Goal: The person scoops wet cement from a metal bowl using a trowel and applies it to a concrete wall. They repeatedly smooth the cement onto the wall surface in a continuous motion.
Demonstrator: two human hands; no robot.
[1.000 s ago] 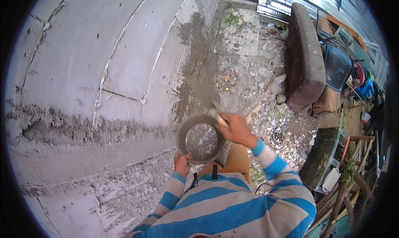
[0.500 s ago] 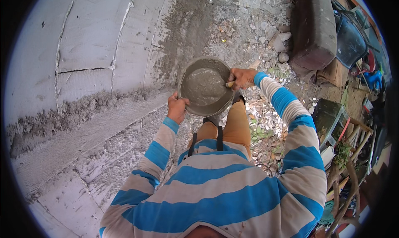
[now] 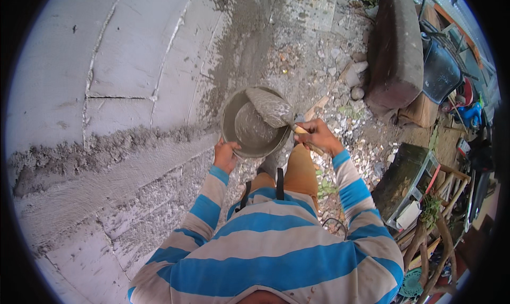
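A round bucket (image 3: 229, 124) with wet grey mortar (image 3: 254, 129) in it is held out in front of my legs. My left hand (image 3: 227, 154) grips its near left rim, thumb over the edge. In my right hand (image 3: 317, 136) is the wooden handle of a trowel (image 3: 271, 106), the fingers closed round it. The trowel's pointed blade, smeared with grey mortar, lies over the bucket's far right part, above the mortar. Its tip points to the far left.
On the left is a wall of large grey blocks (image 3: 119, 65) with a rough mortar ledge (image 3: 106, 176) along its foot. Rubble (image 3: 366, 144) covers the ground at right. Beyond it are a brown padded block (image 3: 396, 49), a dark chair (image 3: 441, 70), a metal-framed box (image 3: 406, 182) and branches (image 3: 449, 240).
The trowel blade has come up out of the mortar into view. My right hand has moved slightly nearer and right; the bucket sits a little nearer to me.
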